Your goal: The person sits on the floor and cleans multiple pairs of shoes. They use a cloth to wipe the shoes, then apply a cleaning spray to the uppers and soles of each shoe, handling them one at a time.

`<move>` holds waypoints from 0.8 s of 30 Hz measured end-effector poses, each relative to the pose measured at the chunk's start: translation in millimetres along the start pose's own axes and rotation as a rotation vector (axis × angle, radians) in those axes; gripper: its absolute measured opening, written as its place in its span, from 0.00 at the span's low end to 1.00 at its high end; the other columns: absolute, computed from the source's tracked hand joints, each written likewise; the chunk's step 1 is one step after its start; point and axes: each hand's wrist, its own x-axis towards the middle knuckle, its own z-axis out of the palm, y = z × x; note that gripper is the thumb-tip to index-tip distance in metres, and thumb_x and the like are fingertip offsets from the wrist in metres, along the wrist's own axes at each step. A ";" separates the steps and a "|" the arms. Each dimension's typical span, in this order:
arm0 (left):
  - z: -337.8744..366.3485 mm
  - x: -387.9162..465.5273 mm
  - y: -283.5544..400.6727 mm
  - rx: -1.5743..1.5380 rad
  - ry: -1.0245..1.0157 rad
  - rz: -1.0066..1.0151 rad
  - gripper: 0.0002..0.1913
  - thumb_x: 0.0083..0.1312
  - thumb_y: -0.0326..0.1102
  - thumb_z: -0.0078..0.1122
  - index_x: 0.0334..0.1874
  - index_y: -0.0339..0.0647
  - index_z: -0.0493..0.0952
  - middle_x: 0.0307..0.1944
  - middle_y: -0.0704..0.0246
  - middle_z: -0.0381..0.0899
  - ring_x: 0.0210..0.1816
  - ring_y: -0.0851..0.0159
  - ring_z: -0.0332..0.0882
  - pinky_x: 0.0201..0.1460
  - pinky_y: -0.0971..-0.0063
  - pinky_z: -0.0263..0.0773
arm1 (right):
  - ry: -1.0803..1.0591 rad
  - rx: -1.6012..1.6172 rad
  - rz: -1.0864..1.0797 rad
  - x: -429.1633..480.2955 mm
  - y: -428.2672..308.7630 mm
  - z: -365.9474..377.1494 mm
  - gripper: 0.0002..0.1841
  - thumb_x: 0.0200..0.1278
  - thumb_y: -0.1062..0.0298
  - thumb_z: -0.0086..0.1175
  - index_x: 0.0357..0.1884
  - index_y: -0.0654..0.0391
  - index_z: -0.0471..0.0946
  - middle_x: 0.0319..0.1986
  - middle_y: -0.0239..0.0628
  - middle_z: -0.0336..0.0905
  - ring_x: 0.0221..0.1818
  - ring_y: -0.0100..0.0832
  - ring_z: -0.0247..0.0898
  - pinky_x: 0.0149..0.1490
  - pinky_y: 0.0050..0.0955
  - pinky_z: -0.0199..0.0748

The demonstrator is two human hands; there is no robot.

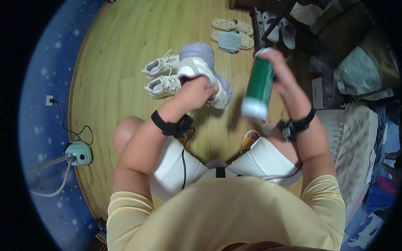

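My left hand [198,91] reaches into the opening of a white sneaker [196,64] with a thick lavender sole, holding it up above the floor. Its fingers inside the shoe are hidden. To the right, my right hand [278,69] grips a green can with white ends [259,78] near its upper end. The can is blurred and tilted, apart from the sneaker. Behind the held sneaker, a pair of off-white lace-up shoes [163,85] rests side by side on the floor, partly covered by it.
Beige slippers [232,26] lie farther off, a folded blue cloth [230,42] on one of them. White shoes [271,28] stand by dark furniture at the upper right. On the left is a mint-green appliance [82,153] with a hose, its cord running to a wall socket [49,100].
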 end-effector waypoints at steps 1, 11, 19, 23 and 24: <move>0.0 -4.1 -0.5 0.120 0.033 0.022 0.22 0.76 0.50 0.61 0.45 0.31 0.78 0.35 0.49 0.84 0.38 0.45 0.84 0.47 0.55 0.79 | -0.007 -0.031 0.017 -0.9 1.0 -0.7 0.26 0.65 0.61 0.67 0.63 0.55 0.72 0.45 0.43 0.78 0.43 0.37 0.81 0.51 0.40 0.85; -0.8 -28.4 -24.7 0.580 0.046 0.231 0.16 0.67 0.39 0.60 0.54 0.44 0.84 0.62 0.55 0.80 0.67 0.43 0.74 0.71 0.44 0.68 | 0.140 0.262 0.205 -23.0 28.3 -28.6 0.16 0.68 0.54 0.67 0.45 0.54 0.79 0.35 0.36 0.80 0.37 0.33 0.80 0.42 0.36 0.85; 17.0 -22.4 -16.2 0.463 0.433 0.419 0.15 0.69 0.34 0.58 0.57 0.46 0.83 0.62 0.61 0.81 0.66 0.50 0.77 0.67 0.51 0.73 | 0.153 -0.400 -0.114 -42.5 18.1 11.0 0.34 0.61 0.63 0.68 0.66 0.52 0.64 0.49 0.42 0.74 0.43 0.33 0.78 0.46 0.32 0.82; 38.5 3.1 -10.0 0.676 0.098 -0.027 0.18 0.70 0.35 0.59 0.61 0.47 0.83 0.63 0.62 0.82 0.66 0.52 0.78 0.67 0.54 0.74 | -0.321 -0.905 -0.676 -59.1 17.3 35.6 0.34 0.54 0.70 0.69 0.65 0.53 0.69 0.53 0.38 0.74 0.55 0.34 0.76 0.60 0.35 0.75; 46.3 -3.9 -11.4 0.764 -0.012 -0.068 0.19 0.70 0.35 0.59 0.62 0.48 0.82 0.64 0.62 0.81 0.67 0.53 0.78 0.67 0.54 0.73 | -0.351 -0.976 -0.623 -65.3 20.4 42.8 0.33 0.53 0.70 0.68 0.64 0.52 0.72 0.55 0.39 0.76 0.57 0.37 0.77 0.61 0.36 0.76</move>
